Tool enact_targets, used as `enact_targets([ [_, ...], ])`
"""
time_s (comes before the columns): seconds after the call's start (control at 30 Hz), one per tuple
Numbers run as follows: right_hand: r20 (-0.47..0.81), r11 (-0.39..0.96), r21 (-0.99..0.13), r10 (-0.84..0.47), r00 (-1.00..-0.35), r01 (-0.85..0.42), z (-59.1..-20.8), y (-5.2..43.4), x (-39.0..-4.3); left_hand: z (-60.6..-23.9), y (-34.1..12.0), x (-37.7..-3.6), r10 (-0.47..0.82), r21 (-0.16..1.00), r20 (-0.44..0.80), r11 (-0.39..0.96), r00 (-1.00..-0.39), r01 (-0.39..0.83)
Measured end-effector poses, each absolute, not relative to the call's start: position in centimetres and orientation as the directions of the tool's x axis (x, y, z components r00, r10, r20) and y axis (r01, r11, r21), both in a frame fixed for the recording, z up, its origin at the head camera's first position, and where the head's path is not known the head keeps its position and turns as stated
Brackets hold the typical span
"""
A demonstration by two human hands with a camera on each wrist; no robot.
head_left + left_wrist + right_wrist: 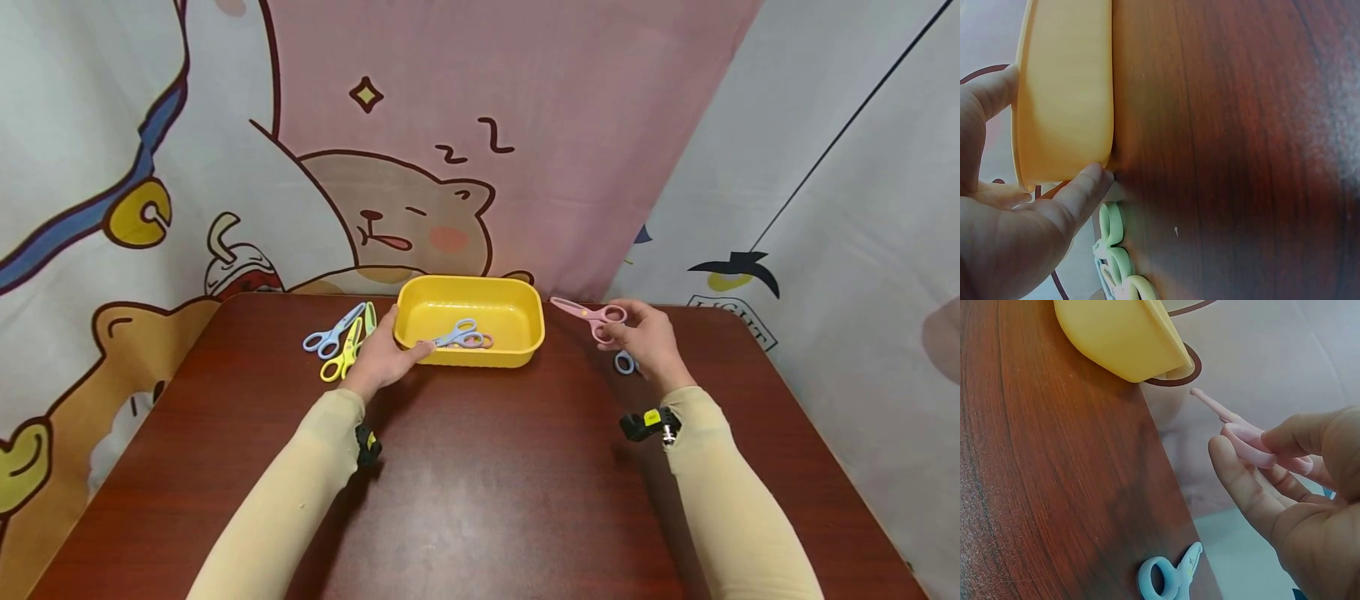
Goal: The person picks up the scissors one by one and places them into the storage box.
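Note:
My left hand (pixel 384 354) holds the near left corner of a yellow plastic bin (pixel 517 357), thumb over the front rim and fingers along its left side. Inside the bin lie blue scissors (pixel 459 334), partly covering pink-handled scissors (pixel 487 341). To the right of the bin, my right hand (pixel 647 340) pinches pink scissors (pixel 592 315) by the handle loops, blades pointing left towards the bin. In the right wrist view the thumb and fingers close on the pink handles (pixel 1250 447). Below that hand, another pair of blue scissors (pixel 1175 575) lies on the table, partly hidden in the head view.
Left of the bin, blue scissors (pixel 330 335), yellow scissors (pixel 343 354) and green scissors (pixel 370 317) lie together, the green ones partly behind my left hand. The brown wooden table (pixel 495 475) ends at a printed curtain (pixel 600 125) just behind the bin.

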State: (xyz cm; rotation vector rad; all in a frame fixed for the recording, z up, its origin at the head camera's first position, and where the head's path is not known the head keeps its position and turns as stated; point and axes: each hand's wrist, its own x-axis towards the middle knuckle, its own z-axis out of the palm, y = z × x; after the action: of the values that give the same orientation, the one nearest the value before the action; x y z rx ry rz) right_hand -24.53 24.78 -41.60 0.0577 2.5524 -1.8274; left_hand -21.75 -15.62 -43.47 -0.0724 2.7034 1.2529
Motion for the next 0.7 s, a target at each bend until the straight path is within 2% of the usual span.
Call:
enact_targets([
  [0.53, -0.008, 0.336, -0.942, 0.023, -1.000, 0.015, -40.5, 24.4, -24.3, -43.5, -15.7, -21.8, 0.026, 0.752, -0.158, 0.651, -0.987, -0.103],
  [0.7, 0.000, 0.301, -0.953, 0.015, -1.000, 0.005, -40.3, 24.3, -24.4, -43.5, -15.7, -21.8, 0.027, 0.755, -0.162, 0.647, -0.986, -0.106],
])
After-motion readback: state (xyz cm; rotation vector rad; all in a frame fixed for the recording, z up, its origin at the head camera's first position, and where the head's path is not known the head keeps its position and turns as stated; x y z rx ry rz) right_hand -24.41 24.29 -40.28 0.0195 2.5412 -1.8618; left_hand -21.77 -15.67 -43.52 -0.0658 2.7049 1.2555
